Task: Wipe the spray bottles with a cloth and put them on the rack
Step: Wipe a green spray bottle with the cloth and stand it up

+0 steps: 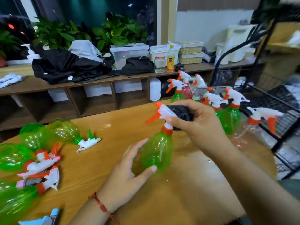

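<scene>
A green spray bottle (158, 151) with a white and orange trigger head stands upright over the middle of the wooden table (186, 200). My left hand (128, 172) holds its lower body, thumb under the base and fingers behind it. My right hand (199, 122) grips a dark cloth (181, 113) bunched against the back of the trigger head and the neck. Several green bottles (32, 140) lie on their sides at the left. Several more stand at the right (230, 117), next to the black wire rack (279, 101).
A clear bottle (253, 125) with an orange trigger leans at the rack's front edge. A low wooden shelf unit (81, 88) behind the table carries black clothing, plastic boxes, a jar, a yellow bottle and plants. The tabletop near the bottle looks wet.
</scene>
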Demonstrator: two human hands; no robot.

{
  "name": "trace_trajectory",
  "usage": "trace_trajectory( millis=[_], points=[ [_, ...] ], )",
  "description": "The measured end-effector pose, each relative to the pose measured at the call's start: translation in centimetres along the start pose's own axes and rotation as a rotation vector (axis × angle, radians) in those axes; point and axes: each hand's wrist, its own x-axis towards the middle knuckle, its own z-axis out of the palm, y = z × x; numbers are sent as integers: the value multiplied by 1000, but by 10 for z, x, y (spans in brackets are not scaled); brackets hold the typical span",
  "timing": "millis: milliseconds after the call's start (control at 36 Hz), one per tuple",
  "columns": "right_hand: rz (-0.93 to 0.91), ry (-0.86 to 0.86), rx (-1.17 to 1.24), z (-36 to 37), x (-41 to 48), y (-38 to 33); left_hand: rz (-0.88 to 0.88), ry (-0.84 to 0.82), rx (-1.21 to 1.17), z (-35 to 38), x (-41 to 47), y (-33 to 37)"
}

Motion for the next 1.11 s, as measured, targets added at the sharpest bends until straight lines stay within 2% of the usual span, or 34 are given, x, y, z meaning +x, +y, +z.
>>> trace_trajectory(
  millis=[139,250,528,611,694,861,972,1111],
  points=[
    [-83,143,-139,-45,-32,-20,122,-161,199,30,7,20],
    [-89,259,-281,-88,-47,-33,170,-252,224,59,21,35],
    [37,401,-457,-146,-55,1,86,-160,239,175,88,96],
    [57,407,-424,-152,-54,15,67,-205,353,195,107,95],
    [52,429,-341,-160,-54,21,47,-191,361,208,124,90],
    [-21,614,-280,-178,-60,14,4,-158,380,218,150,80],
    [-24,614,-218,-177,-64,4,-2,-109,343,226,156,71],
    [-10,507,-111,-158,-64,-6,-4,-111,262,225,147,68]
  ],
)
